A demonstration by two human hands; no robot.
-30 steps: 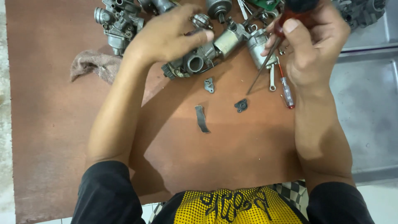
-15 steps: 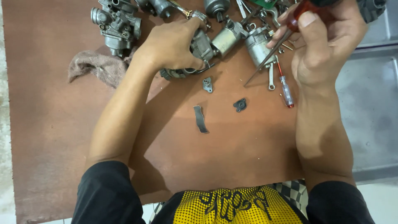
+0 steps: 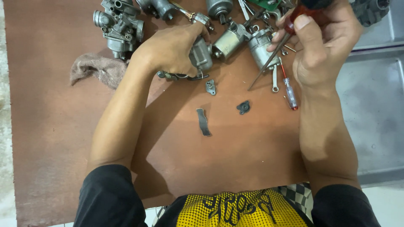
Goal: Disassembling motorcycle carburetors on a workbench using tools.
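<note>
We should keep the metal part [image 3: 201,54], at twelve o'clock on the brown board [image 3: 50,138], pinned steady under our left hand [image 3: 170,50], its fingers clamped on it, while our right hand [image 3: 324,46], at two o'clock, grips the screwdriver [image 3: 273,52] slanting down-left.
</note>
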